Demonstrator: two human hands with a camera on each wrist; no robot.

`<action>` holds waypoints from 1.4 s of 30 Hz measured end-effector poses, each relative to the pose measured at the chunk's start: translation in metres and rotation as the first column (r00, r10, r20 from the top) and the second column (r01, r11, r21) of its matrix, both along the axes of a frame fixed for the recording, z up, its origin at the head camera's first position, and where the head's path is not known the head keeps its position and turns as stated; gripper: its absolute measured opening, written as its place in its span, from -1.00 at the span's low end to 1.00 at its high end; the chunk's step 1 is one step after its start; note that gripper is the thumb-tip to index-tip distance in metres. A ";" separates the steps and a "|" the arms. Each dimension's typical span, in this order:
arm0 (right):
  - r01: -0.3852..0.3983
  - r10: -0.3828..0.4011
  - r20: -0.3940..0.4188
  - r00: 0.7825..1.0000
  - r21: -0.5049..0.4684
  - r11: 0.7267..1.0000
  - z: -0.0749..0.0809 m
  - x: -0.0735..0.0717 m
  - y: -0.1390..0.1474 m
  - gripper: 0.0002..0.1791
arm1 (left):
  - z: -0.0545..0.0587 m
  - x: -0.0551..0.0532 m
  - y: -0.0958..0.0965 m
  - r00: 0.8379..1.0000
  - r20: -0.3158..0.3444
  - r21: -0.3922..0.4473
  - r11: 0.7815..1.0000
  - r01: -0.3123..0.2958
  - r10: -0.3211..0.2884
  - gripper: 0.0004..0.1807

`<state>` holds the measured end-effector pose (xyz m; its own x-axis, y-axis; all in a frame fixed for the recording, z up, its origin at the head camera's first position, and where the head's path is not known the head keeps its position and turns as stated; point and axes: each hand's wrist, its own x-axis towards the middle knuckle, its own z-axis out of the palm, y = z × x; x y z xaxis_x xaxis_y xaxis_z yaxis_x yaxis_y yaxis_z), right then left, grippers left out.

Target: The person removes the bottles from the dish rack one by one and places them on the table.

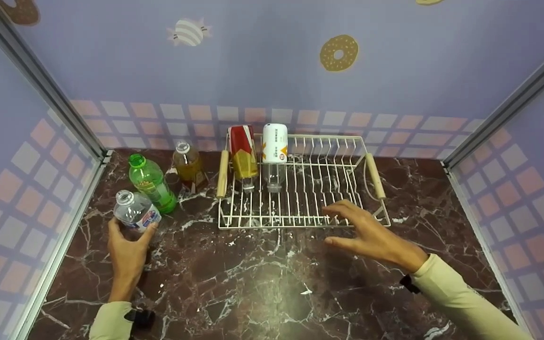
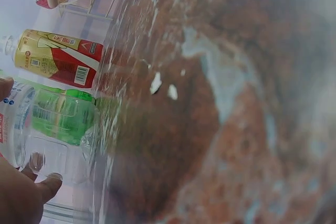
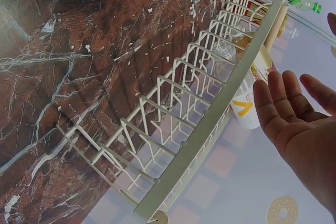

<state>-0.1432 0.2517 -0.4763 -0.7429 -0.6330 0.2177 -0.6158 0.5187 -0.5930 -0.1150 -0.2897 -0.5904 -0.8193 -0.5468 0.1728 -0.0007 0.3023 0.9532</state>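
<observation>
My left hand [image 1: 128,248] grips a clear plastic bottle [image 1: 135,212] with a small white, red and blue label, thumb and fingers around its lower part. It stands upright, uncapped, at the left of the counter. Right behind it is a green bottle [image 1: 154,184], and farther back a bottle of amber liquid [image 1: 189,167]. My right hand [image 1: 371,238] hovers by the front right of a cream wire dish rack [image 1: 300,227], fingers spread and holding nothing. Two bottles lean neck-down in the rack's left part: one with a red-and-gold label [image 1: 242,148], one white-labelled [image 1: 276,141].
The rack has wooden side handles [image 1: 223,174] and stands on a dark red marbled counter [image 1: 253,283]. Purple patterned panels [image 1: 272,71] close off the back and both sides. Small white flecks [image 1: 306,292] show on the counter.
</observation>
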 end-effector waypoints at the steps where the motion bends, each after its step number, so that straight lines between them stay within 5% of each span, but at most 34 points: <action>1: 0.003 -0.003 0.004 1.000 -0.003 1.000 0.000 0.000 0.001 -0.25 | 0.000 0.000 0.001 1.000 0.000 0.014 1.000 0.008 -0.008 -0.11; 8: 0.012 -0.012 -0.016 1.000 -0.021 1.000 -0.001 0.001 0.007 -0.25 | 0.007 0.010 0.003 0.994 -0.099 0.130 0.989 0.069 -0.056 0.16; 15: 0.047 -0.050 -0.068 0.996 -0.048 0.998 -0.003 -0.003 0.016 -0.28 | 0.026 0.033 0.011 0.979 -0.198 -0.032 0.999 0.034 -0.039 0.15; 25: 0.091 -0.094 -0.032 0.995 -0.065 0.994 -0.007 -0.011 0.022 -0.28 | 0.041 0.045 0.029 0.952 -0.288 -0.128 0.990 0.067 -0.101 0.19; 33: 0.120 -0.123 -0.041 0.992 -0.076 0.990 -0.011 -0.017 0.027 -0.28 | 0.052 0.045 0.043 0.887 -0.388 -0.361 0.927 0.102 -0.249 0.22; 37: 0.127 -0.130 -0.036 0.991 -0.088 0.988 -0.013 -0.021 0.028 -0.30 | 0.057 0.043 0.053 0.883 -0.358 -0.410 0.901 0.142 -0.302 0.21; 42: 0.139 -0.141 -0.016 0.990 -0.097 0.986 -0.013 -0.026 0.026 -0.31 | 0.061 0.035 0.064 0.858 -0.348 -0.431 0.878 0.210 -0.377 0.10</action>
<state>-0.1693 0.2781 -0.4891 -0.8169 -0.4985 0.2901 -0.5550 0.5425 -0.6306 -0.0805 -0.2259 -0.5298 -0.7374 -0.1199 0.6647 0.5089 0.5485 0.6635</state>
